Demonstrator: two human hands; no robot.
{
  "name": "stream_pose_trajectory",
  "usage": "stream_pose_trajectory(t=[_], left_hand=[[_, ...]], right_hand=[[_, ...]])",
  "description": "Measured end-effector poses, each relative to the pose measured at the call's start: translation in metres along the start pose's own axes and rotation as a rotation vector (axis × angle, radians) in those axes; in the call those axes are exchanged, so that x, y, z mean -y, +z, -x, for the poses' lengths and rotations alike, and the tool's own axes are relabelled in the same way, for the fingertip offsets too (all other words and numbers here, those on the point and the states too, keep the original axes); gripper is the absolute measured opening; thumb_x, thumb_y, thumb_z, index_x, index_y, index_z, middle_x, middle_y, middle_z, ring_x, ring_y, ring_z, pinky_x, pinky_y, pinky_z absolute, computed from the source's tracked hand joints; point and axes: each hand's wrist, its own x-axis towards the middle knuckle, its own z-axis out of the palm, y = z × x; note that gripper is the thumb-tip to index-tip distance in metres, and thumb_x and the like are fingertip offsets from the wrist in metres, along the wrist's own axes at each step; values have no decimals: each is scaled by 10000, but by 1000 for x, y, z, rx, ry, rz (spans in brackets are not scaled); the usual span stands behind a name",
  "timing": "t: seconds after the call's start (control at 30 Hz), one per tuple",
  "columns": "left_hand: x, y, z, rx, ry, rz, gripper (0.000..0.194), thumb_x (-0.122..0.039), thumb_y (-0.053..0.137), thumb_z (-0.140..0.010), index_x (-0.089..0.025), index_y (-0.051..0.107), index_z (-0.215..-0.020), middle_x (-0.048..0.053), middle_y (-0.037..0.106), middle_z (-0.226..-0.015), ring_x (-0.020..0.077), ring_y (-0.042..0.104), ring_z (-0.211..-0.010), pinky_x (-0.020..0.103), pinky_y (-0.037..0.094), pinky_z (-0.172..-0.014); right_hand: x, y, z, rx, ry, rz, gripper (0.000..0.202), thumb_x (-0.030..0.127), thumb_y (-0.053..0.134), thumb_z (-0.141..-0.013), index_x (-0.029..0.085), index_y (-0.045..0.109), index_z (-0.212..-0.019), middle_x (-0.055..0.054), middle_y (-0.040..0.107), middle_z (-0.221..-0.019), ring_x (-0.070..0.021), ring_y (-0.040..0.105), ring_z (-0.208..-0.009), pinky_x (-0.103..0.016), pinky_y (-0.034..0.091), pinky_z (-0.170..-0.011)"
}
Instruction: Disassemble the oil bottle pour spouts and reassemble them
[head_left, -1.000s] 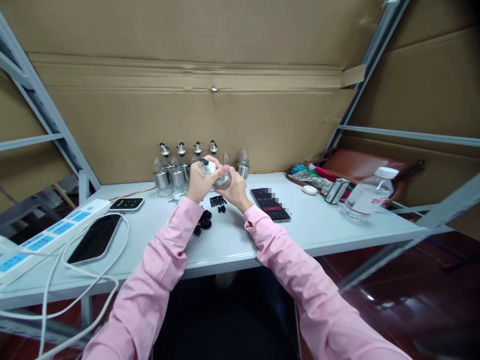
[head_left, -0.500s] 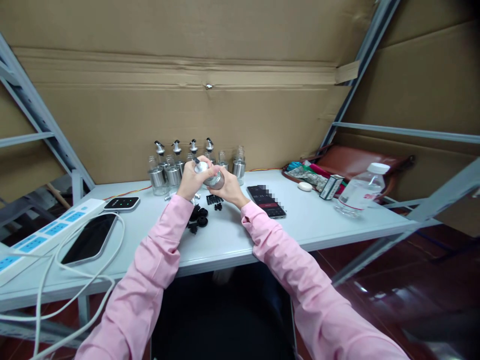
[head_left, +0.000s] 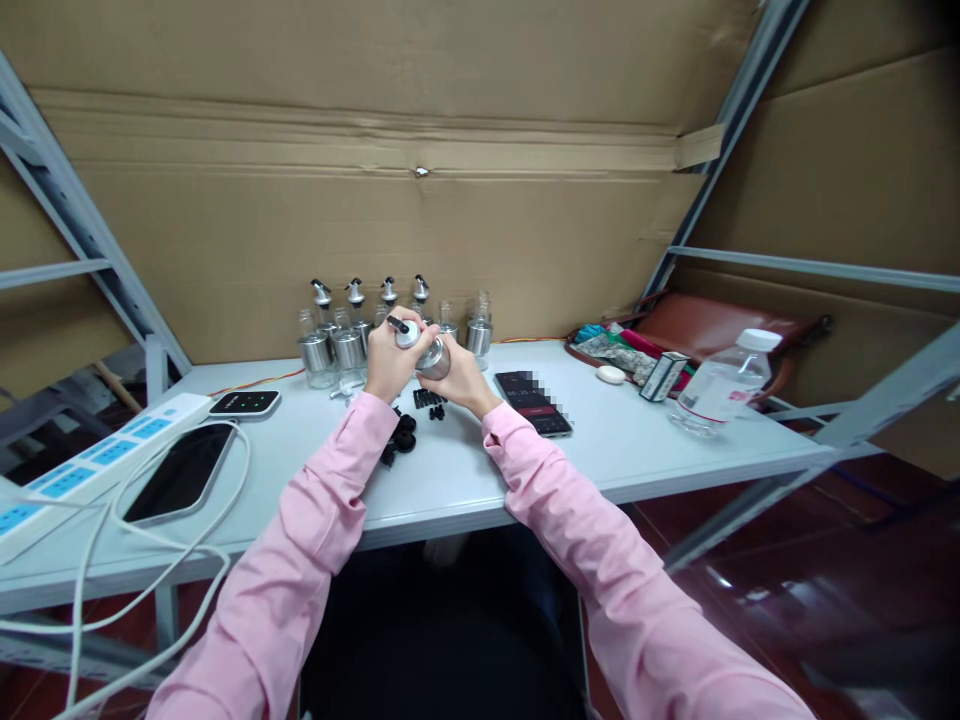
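Note:
Between my hands, above the table, is a tilted glass bottle (head_left: 435, 358) with a metal sleeve. My right hand (head_left: 463, 382) is wrapped round its body. My left hand (head_left: 388, 366) is closed on the silver pourer top (head_left: 407, 335) with a black spout, at the bottle's neck. Below my hands lie small black parts (head_left: 405, 432) and a group of short black pieces (head_left: 429, 398). Behind them stand several bottles, some with pourer tops (head_left: 355, 292), others open-necked, like the bottle (head_left: 478, 330) on the right. My fingers partly hide the held bottle.
On the left are a power strip (head_left: 90, 470), a phone (head_left: 182, 475) with white cables, and a small black-screened device (head_left: 245, 403). To the right lie another phone (head_left: 533, 404), a white oval object (head_left: 610, 375), a small box (head_left: 664, 377), a water bottle (head_left: 721, 385) and a brown bag (head_left: 739, 325).
My left hand has turned around the pourer top and shifted slightly right, its wrist rolling. My right hand keeps its hold on the bottle, nearly still.

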Motion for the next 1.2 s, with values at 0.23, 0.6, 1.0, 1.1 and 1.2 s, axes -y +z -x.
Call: stream_pose_trajectory(t=[0.23,0.6,1.0,1.1,1.2], left_hand=[[3,1,5,-133,154,-223,121,-274,627,-759,-187,545,-743,-18,601,-725,128,547,-673,255,421,-676],[11,-7,3,-97,351,-326,147,-310,616,-790,-199,523,-764,34,610,-906,191,535,-882,331,377,-818],[42,-42,13,74,150,-397,338,-522,521,-803,-189,487,-757,44,523,-773,200,445,-731,332,359,-724],[58,-54,13,57,98,-433,348,-516,516,-804,-198,425,-699,19,463,-712,180,417,-679,323,351,-700],[65,-59,12,67,106,-457,328,-484,533,-798,-201,395,-710,12,436,-745,169,418,-673,323,353,-706]], right_hand=[[2,-1,-1,12,-3,37,487,280,643,-622,162,475,-1063,-64,613,-946,-206,599,-814,-291,449,-719],[-1,-2,0,-67,72,173,476,326,657,-641,199,483,-1065,-67,622,-960,-229,599,-842,-329,461,-728],[-46,2,-7,-364,325,69,708,474,485,-816,77,158,-1303,-253,418,-1264,-271,442,-1191,-420,367,-969],[-67,9,-6,-303,388,59,681,433,454,-834,55,138,-1304,-270,381,-1279,-271,423,-1208,-436,343,-992],[-82,16,-4,-211,439,33,660,378,479,-819,53,156,-1293,-276,352,-1293,-271,392,-1231,-454,324,-1003]])
